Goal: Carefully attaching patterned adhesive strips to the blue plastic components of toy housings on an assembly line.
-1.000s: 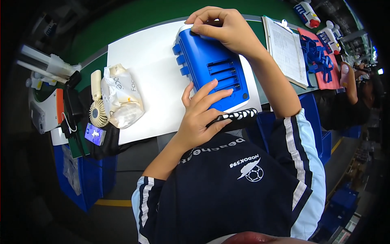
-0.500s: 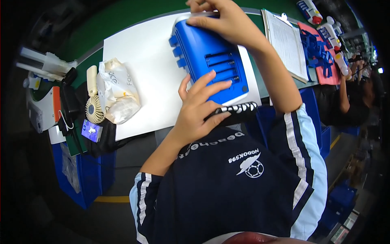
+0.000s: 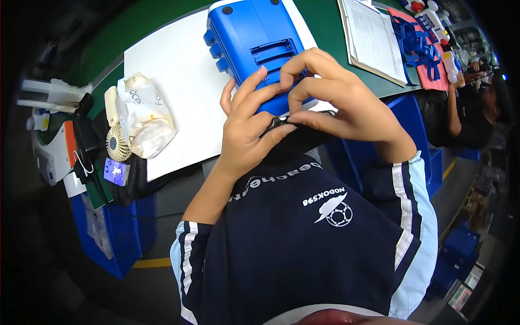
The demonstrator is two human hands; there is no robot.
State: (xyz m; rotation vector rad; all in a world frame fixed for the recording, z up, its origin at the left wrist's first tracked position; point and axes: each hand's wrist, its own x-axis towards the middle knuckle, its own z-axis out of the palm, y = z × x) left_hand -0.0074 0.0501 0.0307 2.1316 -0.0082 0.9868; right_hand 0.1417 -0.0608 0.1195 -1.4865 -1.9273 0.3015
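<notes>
A blue plastic device (image 3: pixel 241 27) lies over the white sheet, its back face up and its long open battery compartment (image 3: pixel 273 51) showing dark slots. Knobs (image 3: pixel 215 51) stick out along its left side, and round dark feet sit at its far corners. My left hand (image 3: pixel 246 122) grips its near left end, fingers spread over the back and thumb at the near edge. Across from it, my right hand (image 3: pixel 336 97) is curled with fingertips at the near end of the compartment and thumb at the near edge, close to my left thumb. What lies under those fingertips is partly hidden.
Left on the white sheet (image 3: pixel 189 119) is a crumpled plastic bag (image 3: pixel 143 111), beside a cream handheld fan (image 3: pixel 117 143) and a purple box (image 3: pixel 116 172). A clipboard with papers (image 3: pixel 374 43) and blue straps (image 3: pixel 417 46) lie right. A co-worker's arm (image 3: pixel 454 114) shows far right.
My right hand has come from the device's far end to its near end, beside my left hand. The device sits farther up and slightly left in view; my left hand keeps its grip.
</notes>
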